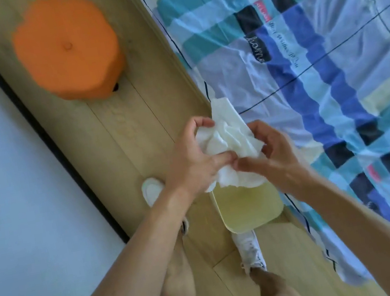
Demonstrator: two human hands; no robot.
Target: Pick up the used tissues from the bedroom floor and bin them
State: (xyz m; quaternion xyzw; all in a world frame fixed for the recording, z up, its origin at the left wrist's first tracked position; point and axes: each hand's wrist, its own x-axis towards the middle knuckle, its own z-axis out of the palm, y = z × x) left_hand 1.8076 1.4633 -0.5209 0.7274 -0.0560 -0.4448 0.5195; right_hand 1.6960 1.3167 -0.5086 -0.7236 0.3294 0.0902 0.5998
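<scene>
A crumpled bunch of white tissues (229,139) is held between both hands above the floor. My left hand (190,159) grips its left side, with the thumb over the top. My right hand (268,155) pinches its lower right edge. Directly below the tissues stands a pale yellow bin (249,208), open at the top, on the wooden floor between my feet and the bed. The bottom of the tissue bunch hangs over the bin's far rim.
An orange stool (67,47) stands on the wooden floor (134,132) farther along. A bed with a blue checked sheet (327,46) fills the right side. A white wall with a dark skirting (27,120) runs along the left. My white shoes (249,250) flank the bin.
</scene>
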